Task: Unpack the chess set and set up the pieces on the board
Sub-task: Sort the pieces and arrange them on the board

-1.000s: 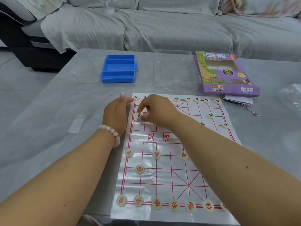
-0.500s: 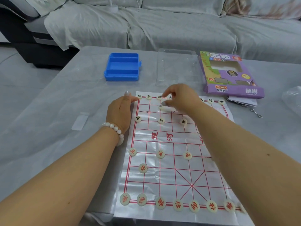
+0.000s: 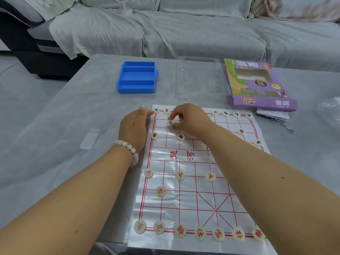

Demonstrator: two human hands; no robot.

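A grey sofa [image 3: 202, 32] runs across the back of the room, draped in a loose, wrinkled pale grey cover [image 3: 103, 32]. A small white fan [image 3: 125, 6] stands on its seat, its cord trailing to the right. The sofa's dark base [image 3: 27, 57] shows at the left. Below it lies a pale grey floor [image 3: 22, 89]. The light is soft and even.

Grey counter [image 3: 55, 126], covered in clear film. On it: glossy red-lined board sheet [image 3: 185, 197] at near middle; blue compartment box [image 3: 137, 77] open, far left of centre; clear plastic lid [image 3: 197, 78] just right of it; purple game carton [image 3: 257, 85] further right, paper slip [image 3: 273, 115] and metal hook [image 3: 288, 127] beside it; crumpled clear bag [image 3: 330, 111] at right edge.
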